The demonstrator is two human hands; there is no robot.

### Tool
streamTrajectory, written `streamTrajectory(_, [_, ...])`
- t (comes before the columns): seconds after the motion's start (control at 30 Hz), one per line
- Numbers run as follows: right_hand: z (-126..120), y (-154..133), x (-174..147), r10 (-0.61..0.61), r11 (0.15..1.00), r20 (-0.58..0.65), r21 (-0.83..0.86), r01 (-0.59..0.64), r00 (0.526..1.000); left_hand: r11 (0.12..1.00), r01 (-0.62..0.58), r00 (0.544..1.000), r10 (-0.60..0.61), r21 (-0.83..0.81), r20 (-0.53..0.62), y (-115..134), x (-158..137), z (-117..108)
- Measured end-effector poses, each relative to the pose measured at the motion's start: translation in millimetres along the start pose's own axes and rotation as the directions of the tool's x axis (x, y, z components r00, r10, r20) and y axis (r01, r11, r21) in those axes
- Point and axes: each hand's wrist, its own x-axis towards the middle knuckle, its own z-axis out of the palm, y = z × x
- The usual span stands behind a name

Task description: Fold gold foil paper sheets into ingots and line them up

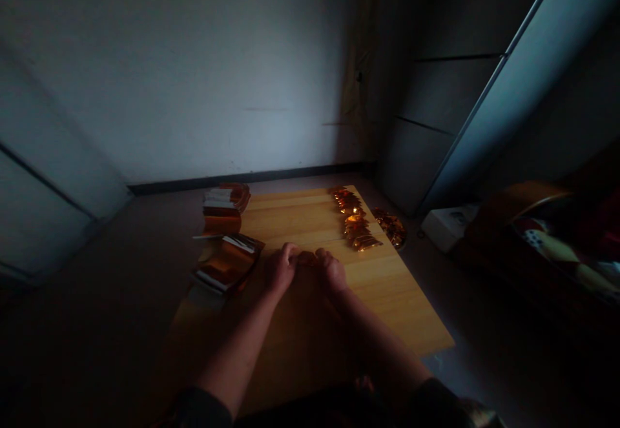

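Between my two hands, just above the wooden table, is a small piece of copper-coloured foil paper [306,259]. My left hand [283,268] pinches its left end and my right hand [332,270] pinches its right end. The light is dim, so the exact shape of the piece is hard to make out. Left of my left hand lies a stack of shiny copper-coloured foil sheets [227,264] with pale edges. Another such stack [221,221] sits behind it. To the right of my right hand, a row of folded gold foil pieces [356,221] runs along the table.
The wooden table [387,292] has its right edge beside a heap of gold foil pieces [390,228] lower down on the right. A white box [445,226] stands on the floor near a cabinet. A wooden chair [533,192] with cloth is at right. The wall [217,79] lies behind.
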Motion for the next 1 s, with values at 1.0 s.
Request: streamTrajectory(1.0, [-7.7, 16.0, -8.1, -0.186, 0.969, -0.074, 0.151, 0.195, 0.98, 0.982, 0.014, 0.995, 0.006, -0.191, 0.101, -8.3, -16.5, -3.4])
